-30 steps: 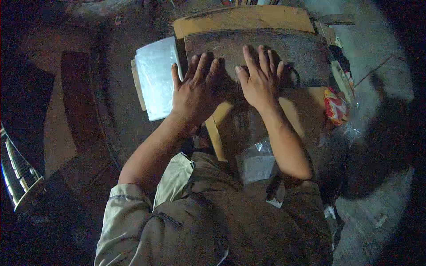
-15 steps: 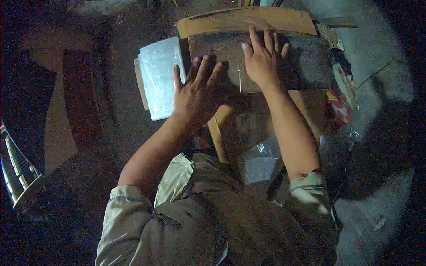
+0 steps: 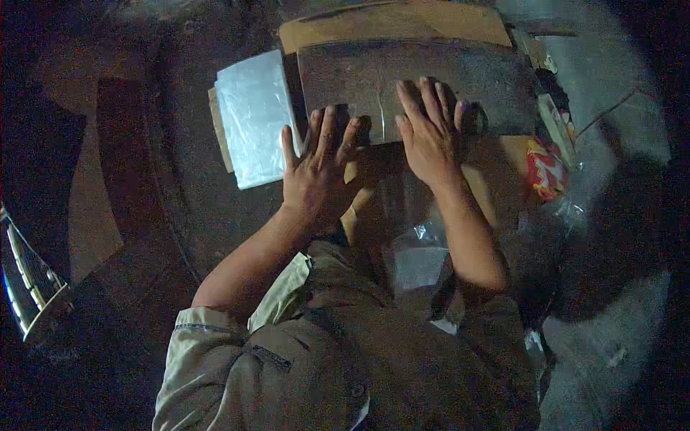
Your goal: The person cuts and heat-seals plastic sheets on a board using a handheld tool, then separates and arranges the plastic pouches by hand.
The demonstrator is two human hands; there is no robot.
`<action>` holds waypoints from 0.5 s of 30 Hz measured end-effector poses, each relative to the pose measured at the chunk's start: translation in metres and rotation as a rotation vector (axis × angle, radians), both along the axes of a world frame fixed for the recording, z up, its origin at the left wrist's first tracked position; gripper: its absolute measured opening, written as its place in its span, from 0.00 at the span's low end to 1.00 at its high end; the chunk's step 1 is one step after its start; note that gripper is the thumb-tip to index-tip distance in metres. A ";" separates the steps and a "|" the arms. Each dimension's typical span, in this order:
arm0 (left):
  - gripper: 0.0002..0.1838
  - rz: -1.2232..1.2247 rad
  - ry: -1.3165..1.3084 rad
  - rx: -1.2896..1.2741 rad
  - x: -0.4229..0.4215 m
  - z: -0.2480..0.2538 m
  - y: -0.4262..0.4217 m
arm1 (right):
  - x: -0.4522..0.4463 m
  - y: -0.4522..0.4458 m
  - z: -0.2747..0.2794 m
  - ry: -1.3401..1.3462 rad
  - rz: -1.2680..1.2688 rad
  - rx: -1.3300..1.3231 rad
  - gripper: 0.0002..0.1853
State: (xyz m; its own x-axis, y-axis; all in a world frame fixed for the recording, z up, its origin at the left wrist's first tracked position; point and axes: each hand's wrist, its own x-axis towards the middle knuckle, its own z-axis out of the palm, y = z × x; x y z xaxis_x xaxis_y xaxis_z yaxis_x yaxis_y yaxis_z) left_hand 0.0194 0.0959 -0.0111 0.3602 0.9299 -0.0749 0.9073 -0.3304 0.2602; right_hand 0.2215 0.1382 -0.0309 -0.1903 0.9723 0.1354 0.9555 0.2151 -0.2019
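A wide dark board lies in front of me, on top of a tan panel that shows past its far edge. My left hand is at the board's near left corner, fingers spread and palm down. My right hand rests palm down over the near right part of the board, its fingers stretched out. Nothing shows in either hand, though the undersides of both palms are hidden. Between the hands a thin pale line runs down the board; I cannot tell whether it is a strand or a mark.
A stack of clear plastic bags lies left of the board, close to my left fingers. A red and yellow packet sits at the right. Another clear plastic bag lies nearer my body. Dim light hides much of the surroundings.
My right hand has drawn back toward me from the board's far part to its near part. My left hand has also shifted slightly nearer; both stay spread.
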 end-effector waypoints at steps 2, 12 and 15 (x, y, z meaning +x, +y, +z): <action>0.47 0.010 0.005 -0.004 0.004 -0.001 0.000 | 0.001 0.007 -0.002 -0.016 -0.003 0.030 0.25; 0.48 0.032 0.004 -0.009 0.012 0.003 -0.003 | -0.011 -0.043 0.003 0.098 0.020 0.016 0.27; 0.48 0.038 0.015 0.016 0.009 -0.005 -0.008 | -0.005 -0.046 -0.002 0.071 0.024 -0.021 0.27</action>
